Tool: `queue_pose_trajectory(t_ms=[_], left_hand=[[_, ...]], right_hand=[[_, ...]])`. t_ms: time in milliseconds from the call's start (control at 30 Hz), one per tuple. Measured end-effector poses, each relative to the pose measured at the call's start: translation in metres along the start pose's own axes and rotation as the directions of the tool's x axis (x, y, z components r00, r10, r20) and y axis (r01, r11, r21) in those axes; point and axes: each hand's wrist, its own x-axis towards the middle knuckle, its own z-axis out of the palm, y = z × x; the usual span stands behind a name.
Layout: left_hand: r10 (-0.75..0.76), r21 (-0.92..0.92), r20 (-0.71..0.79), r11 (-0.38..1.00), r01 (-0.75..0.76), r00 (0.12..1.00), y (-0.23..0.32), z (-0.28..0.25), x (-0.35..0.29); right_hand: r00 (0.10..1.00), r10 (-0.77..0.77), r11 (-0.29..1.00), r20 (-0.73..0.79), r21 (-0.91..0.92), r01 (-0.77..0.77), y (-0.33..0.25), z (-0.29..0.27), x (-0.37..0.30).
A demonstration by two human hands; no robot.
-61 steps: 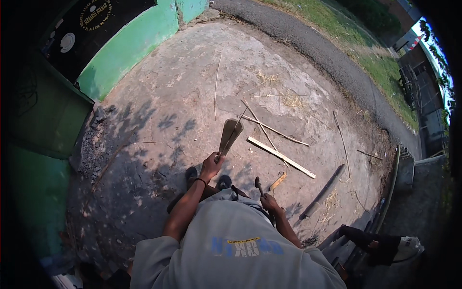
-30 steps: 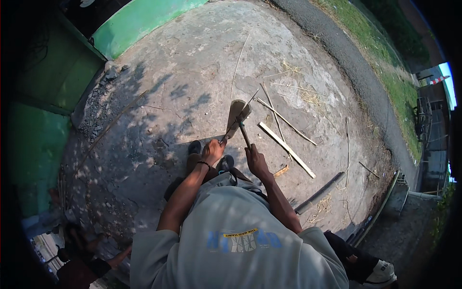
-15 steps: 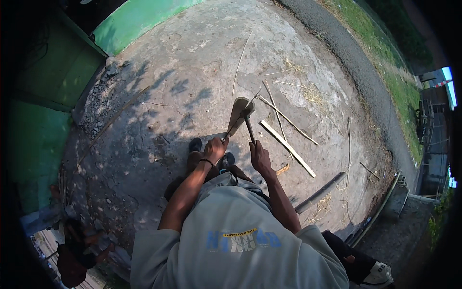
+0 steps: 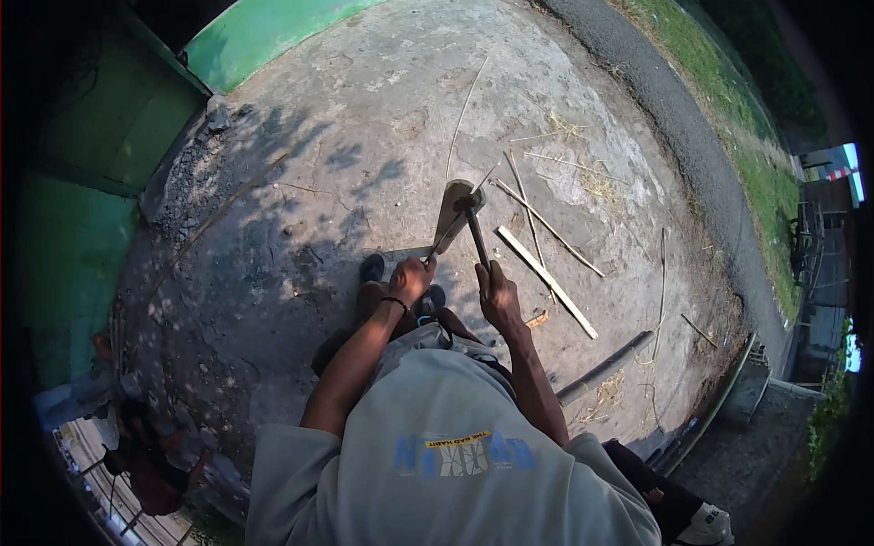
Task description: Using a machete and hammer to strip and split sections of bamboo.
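In front of my feet stands an upright grey-brown wooden piece [image 4: 450, 218], broad at its top and narrower toward the ground. My left hand [image 4: 411, 278], with a dark band at the wrist, is closed on a long thin blade-like piece [image 4: 440, 240] that slants up across that top to a pointed tip. Closed around a dark rod-like handle [image 4: 479, 238] is my right hand [image 4: 498, 297]. The handle's far end meets the thin piece over the wooden top; whether it has a separate head is hard to tell.
A pale wooden strip [image 4: 546, 282] and several thin sticks lie on the concrete to the right. Farther right is a dark pole [image 4: 608, 367]. Rubble [image 4: 188, 187] sits by the green wall [image 4: 77, 264]. Another person [image 4: 155, 469] is at the lower left.
My right hand has shifted slightly right and lower in the picture, and the handle's far end lies lower over the wooden top. My left hand has barely moved.
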Motion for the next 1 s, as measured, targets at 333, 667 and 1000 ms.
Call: queue_pose_trajectory(t_ms=[333, 667, 1000], left_hand=[[0.053, 0.029, 0.020, 0.998, -0.054, 0.998, -0.001, -0.017, -0.026], [0.075, 0.213, 0.022, 0.974, -0.078, 0.997, -0.055, -0.001, -0.024], [0.084, 0.167, 0.147, 0.980, -0.108, 0.986, -0.035, -0.021, -0.037]], right_hand=[[0.987, 0.126, 0.991, 0.097, -0.047, -0.122, 0.048, 0.037, -0.035], [0.983, 0.054, 0.844, -0.174, 0.535, 0.049, -0.066, -0.090, -0.055], [0.974, 0.223, 0.975, 0.026, -0.017, -0.223, 0.065, -0.004, -0.045]])
